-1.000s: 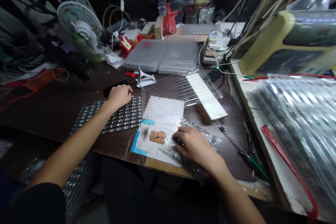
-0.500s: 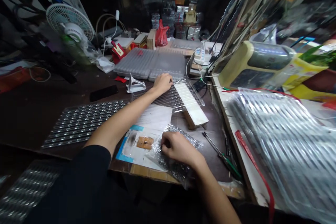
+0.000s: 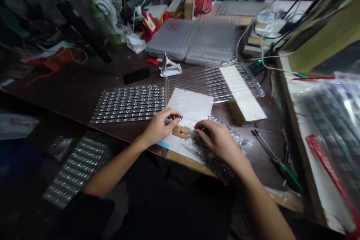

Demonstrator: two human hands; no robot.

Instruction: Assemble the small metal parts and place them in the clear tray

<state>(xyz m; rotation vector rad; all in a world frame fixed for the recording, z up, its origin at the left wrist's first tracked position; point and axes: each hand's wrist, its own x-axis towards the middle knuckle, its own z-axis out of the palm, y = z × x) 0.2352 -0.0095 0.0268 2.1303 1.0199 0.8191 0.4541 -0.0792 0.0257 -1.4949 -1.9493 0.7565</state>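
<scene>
My left hand (image 3: 161, 126) is closed in a pinch just left of a small brown block (image 3: 181, 132), with a tiny shiny part at its fingertips, too small to name. The block is fixed on a white board (image 3: 192, 100). Over a heap of small shiny metal parts (image 3: 236, 137) in clear plastic is my right hand (image 3: 218, 137). Its thumb and forefinger are curled together near the block's right side; what they hold, if anything, is hidden. Behind both hands lies a clear ribbed tray (image 3: 197, 82), with a white strip on a wooden block (image 3: 243, 93) over its right part.
Left of the board lies a tray filled with rows of shiny parts (image 3: 128, 103). A phone (image 3: 137, 76) and a white stand (image 3: 169, 67) are behind it. A green-handled screwdriver (image 3: 277, 159) lies at right, beside a raised ledge (image 3: 295, 120). Stacked clear trays (image 3: 191, 41) stand farther back.
My left hand has come back from the far end of the clear ribbed tray to the brown block. My right hand has shifted slightly beside the metal parts. The view has tilted down and turned left.
</scene>
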